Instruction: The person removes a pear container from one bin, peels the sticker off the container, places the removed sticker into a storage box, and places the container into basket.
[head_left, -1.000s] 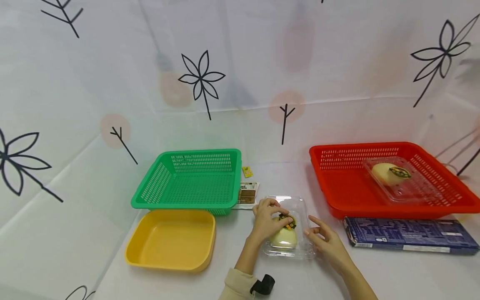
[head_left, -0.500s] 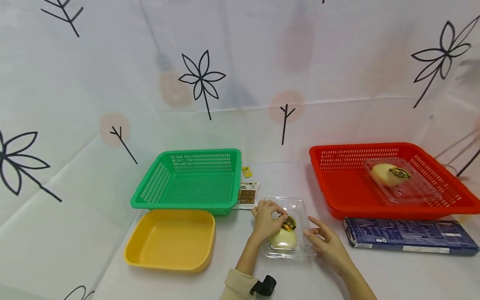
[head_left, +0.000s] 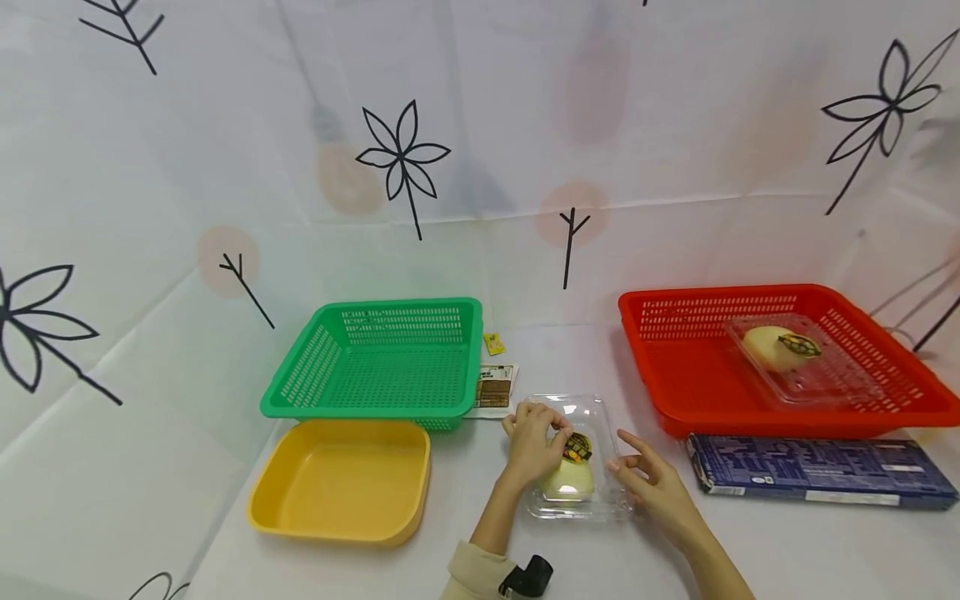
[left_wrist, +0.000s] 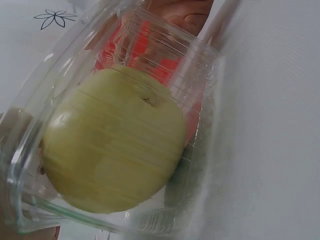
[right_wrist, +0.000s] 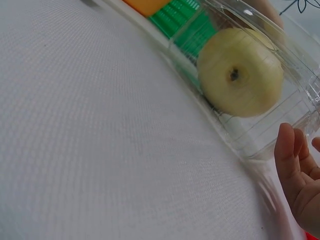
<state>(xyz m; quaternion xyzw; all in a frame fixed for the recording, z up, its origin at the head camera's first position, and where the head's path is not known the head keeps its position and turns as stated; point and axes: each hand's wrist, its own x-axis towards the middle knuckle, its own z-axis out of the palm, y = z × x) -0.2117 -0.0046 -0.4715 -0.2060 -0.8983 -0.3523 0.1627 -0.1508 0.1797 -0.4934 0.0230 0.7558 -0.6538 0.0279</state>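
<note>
A clear plastic clamshell box (head_left: 600, 417) lies on the white cloth in the head view, with a round pale yellow fruit (head_left: 567, 483) inside. The fruit (left_wrist: 115, 140) shows through the clear wall in the left wrist view. A dark oval sticker (head_left: 577, 447) with yellow marks sits on the lid. My left hand (head_left: 534, 442) is over the lid, thumb and fingertips together at the sticker's left edge; whether they pinch or press it is unclear. My right hand (head_left: 660, 492) stays by the box's right edge, fingers loosely bent and thumb near the rim.
A green basket (head_left: 375, 412) and a yellow tub (head_left: 337, 533) stand at left. A red basket (head_left: 652, 400) at right holds another clamshell with fruit (head_left: 772, 348). Before it lies a flat blue box (head_left: 817, 471). A printed packet (head_left: 495, 390) and yellow sachet (head_left: 493, 343) lie behind.
My left thumb has moved off the sticker to its left edge, so more of the sticker shows. The hand has shifted slightly left. My right hand has stayed about still.
</note>
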